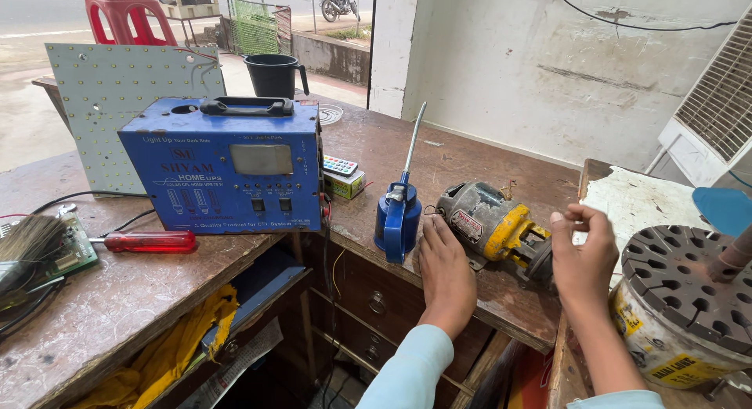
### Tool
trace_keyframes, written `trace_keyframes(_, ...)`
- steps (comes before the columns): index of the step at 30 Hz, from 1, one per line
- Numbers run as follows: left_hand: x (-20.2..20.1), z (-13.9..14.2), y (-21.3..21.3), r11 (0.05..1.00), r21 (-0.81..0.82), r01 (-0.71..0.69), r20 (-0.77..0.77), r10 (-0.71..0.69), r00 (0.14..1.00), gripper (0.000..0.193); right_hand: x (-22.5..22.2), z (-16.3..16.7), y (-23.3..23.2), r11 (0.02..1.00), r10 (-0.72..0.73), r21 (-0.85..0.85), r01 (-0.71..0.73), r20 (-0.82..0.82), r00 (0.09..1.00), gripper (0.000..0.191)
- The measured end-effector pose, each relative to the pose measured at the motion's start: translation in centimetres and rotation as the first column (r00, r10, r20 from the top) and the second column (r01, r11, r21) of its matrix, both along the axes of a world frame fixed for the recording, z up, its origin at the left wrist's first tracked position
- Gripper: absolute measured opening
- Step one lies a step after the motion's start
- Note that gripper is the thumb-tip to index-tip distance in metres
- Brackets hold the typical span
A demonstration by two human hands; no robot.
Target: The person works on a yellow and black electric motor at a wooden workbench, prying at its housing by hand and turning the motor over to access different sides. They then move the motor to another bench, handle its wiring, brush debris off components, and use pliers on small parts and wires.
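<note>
Resting flat and open on the wooden bench [486,154], the left hand [445,269] touches the small grimy motor [487,221], which lies on its side near the bench edge beside a blue oil can [397,218]. The right hand [583,256] hovers at the motor's shaft end, fingers pinched, holding nothing I can make out; the motor looks intact, with no work on it begun

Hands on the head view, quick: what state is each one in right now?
Left hand: open, flat on the wooden counter beside the small motor, holding nothing.
Right hand: fingers curled near the motor's shaft end; any grip cannot be told.
</note>
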State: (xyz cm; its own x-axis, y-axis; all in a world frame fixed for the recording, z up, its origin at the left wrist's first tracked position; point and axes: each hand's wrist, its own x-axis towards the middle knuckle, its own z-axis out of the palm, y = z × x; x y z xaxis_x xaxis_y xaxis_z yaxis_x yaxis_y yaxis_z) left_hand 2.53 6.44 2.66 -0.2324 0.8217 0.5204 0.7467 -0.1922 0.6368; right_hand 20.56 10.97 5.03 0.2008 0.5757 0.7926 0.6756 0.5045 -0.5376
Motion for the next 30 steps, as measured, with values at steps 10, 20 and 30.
trace_keyframes(10,-0.1,-0.2,0.0,1.0,0.027,0.011,-0.016,-0.01,1.0,0.078,-0.4,0.2,-0.6,0.945,-0.048,-0.327,0.0,-0.139,0.989,0.048)
trace_keyframes(20,-0.4,-0.2,-0.3,0.992,0.128,0.019,-0.008,-0.018,1.0,0.07,1.0,-1.2,1.0,0.863,0.305,-0.243,-0.442,-0.446,0.841,0.068)
trace_keyframes(30,-0.7,0.0,-0.8,0.99,0.125,0.066,0.046,-0.073,0.996,0.076,-0.9,0.0,-0.1,0.883,0.304,-0.174,-0.437,-0.497,0.813,0.03)
